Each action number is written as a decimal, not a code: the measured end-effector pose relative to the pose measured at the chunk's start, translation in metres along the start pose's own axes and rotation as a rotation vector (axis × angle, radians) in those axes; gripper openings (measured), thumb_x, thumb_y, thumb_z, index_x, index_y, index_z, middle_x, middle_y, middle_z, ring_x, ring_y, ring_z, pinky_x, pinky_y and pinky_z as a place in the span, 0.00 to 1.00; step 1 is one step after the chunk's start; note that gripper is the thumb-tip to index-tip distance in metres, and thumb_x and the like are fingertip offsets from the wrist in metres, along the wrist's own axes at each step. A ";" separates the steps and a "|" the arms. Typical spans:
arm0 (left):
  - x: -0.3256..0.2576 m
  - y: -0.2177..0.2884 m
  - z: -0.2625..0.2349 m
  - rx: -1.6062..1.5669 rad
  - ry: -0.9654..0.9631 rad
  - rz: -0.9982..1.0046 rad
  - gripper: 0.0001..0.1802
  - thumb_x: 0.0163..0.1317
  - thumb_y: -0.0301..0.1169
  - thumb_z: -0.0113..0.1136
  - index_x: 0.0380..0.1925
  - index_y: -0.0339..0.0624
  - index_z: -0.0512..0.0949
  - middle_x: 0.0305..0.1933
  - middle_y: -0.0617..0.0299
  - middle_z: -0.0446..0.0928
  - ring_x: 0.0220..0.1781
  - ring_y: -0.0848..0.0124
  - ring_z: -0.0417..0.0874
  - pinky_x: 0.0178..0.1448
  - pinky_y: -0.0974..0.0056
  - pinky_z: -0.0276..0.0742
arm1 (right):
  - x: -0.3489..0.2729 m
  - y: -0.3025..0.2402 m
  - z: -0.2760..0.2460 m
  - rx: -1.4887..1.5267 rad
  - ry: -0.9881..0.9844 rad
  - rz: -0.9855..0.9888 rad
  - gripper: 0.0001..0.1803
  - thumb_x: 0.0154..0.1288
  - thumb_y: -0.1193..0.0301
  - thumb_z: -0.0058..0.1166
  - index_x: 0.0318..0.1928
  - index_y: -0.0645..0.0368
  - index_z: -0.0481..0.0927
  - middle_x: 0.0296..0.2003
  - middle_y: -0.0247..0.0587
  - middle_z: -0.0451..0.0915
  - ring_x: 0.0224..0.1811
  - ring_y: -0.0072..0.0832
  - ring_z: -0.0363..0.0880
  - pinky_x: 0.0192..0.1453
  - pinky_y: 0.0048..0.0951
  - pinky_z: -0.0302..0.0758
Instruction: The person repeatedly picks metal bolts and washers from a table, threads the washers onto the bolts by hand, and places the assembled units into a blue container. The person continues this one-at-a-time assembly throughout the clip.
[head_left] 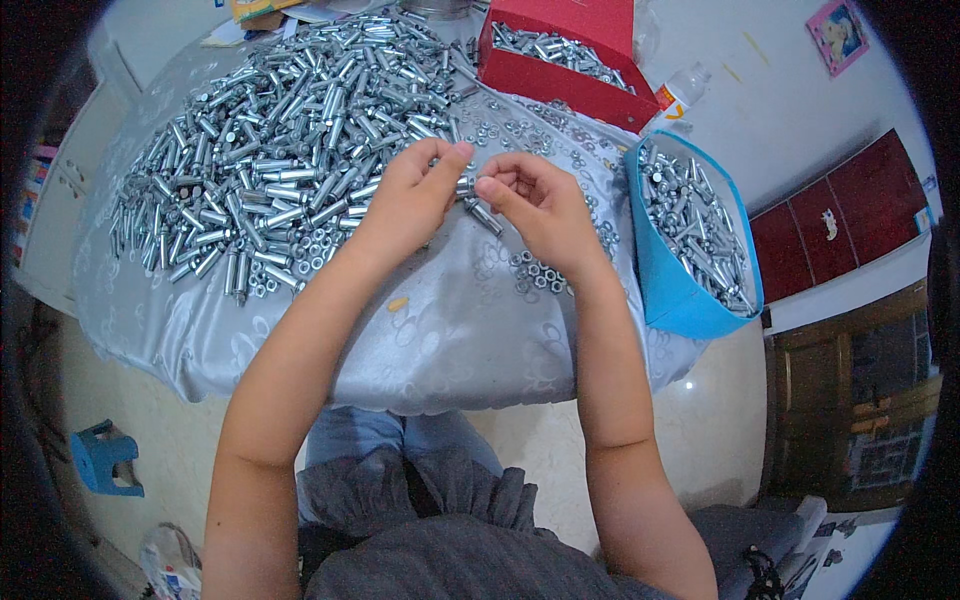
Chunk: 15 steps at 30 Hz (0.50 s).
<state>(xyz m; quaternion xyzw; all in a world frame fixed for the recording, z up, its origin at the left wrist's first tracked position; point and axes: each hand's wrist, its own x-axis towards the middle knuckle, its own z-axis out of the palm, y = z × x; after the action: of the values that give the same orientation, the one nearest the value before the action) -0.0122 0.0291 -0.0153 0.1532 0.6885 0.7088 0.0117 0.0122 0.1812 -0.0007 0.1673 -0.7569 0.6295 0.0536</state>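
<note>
Silver fastener (pixel 465 186), partly hidden, up over the middle of the surface (pixel 450 345): left hand (pixel 415 197) and right hand (pixel 545 207) pinch it together, seemingly for steadiness; bolts (pixel 290 130) heap toward the left edge, presumably within easy reach.

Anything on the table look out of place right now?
Yes: a small orange-yellow oblong piece lies by itself on the shiny silver-grey patterned tablecloth, apart from the loose silver metal nuts. Its colour matches none of that hardware, so it looks stray; what it is, I can't tell.
</note>
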 end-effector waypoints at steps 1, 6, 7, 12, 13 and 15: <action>0.000 0.001 -0.001 -0.016 -0.006 -0.013 0.16 0.60 0.43 0.48 0.25 0.41 0.71 0.14 0.70 0.64 0.14 0.82 0.61 0.17 0.74 0.56 | 0.000 0.002 0.001 -0.024 0.007 -0.013 0.07 0.54 0.72 0.56 0.33 0.63 0.76 0.23 0.28 0.74 0.24 0.12 0.67 0.28 0.13 0.65; 0.001 0.000 -0.001 -0.027 0.007 0.000 0.16 0.60 0.41 0.48 0.25 0.38 0.71 0.15 0.69 0.66 0.17 0.82 0.64 0.20 0.74 0.59 | 0.001 0.000 0.001 -0.052 0.037 -0.009 0.07 0.54 0.73 0.56 0.33 0.63 0.76 0.24 0.30 0.75 0.25 0.13 0.69 0.30 0.15 0.66; 0.001 0.000 -0.001 -0.037 0.002 -0.016 0.16 0.60 0.42 0.48 0.25 0.39 0.71 0.14 0.69 0.65 0.16 0.82 0.63 0.19 0.74 0.58 | 0.001 -0.002 0.001 -0.011 0.035 -0.005 0.07 0.53 0.74 0.56 0.33 0.63 0.76 0.25 0.31 0.76 0.27 0.14 0.70 0.31 0.16 0.67; -0.001 0.004 -0.001 -0.218 -0.071 -0.172 0.17 0.61 0.44 0.47 0.26 0.41 0.69 0.12 0.71 0.61 0.11 0.82 0.59 0.15 0.74 0.54 | 0.000 -0.009 -0.002 0.116 0.015 0.014 0.09 0.50 0.79 0.57 0.34 0.65 0.76 0.30 0.37 0.78 0.33 0.18 0.75 0.37 0.19 0.72; -0.002 0.006 -0.001 -0.247 -0.077 -0.211 0.17 0.61 0.44 0.47 0.27 0.41 0.69 0.11 0.71 0.61 0.11 0.82 0.58 0.15 0.74 0.54 | -0.001 -0.009 -0.002 0.102 0.010 -0.008 0.09 0.50 0.79 0.57 0.35 0.65 0.76 0.30 0.37 0.78 0.33 0.18 0.75 0.38 0.19 0.72; -0.002 0.009 -0.002 -0.303 -0.085 -0.287 0.18 0.61 0.45 0.46 0.27 0.41 0.68 0.11 0.71 0.60 0.10 0.81 0.58 0.14 0.74 0.54 | 0.000 -0.009 -0.002 0.075 -0.001 -0.053 0.09 0.50 0.79 0.57 0.35 0.65 0.76 0.30 0.37 0.78 0.32 0.19 0.75 0.38 0.19 0.72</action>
<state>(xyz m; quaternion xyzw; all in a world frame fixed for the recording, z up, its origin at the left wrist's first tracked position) -0.0093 0.0266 -0.0064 0.0798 0.5877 0.7881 0.1647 0.0148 0.1815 0.0076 0.1895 -0.7282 0.6556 0.0636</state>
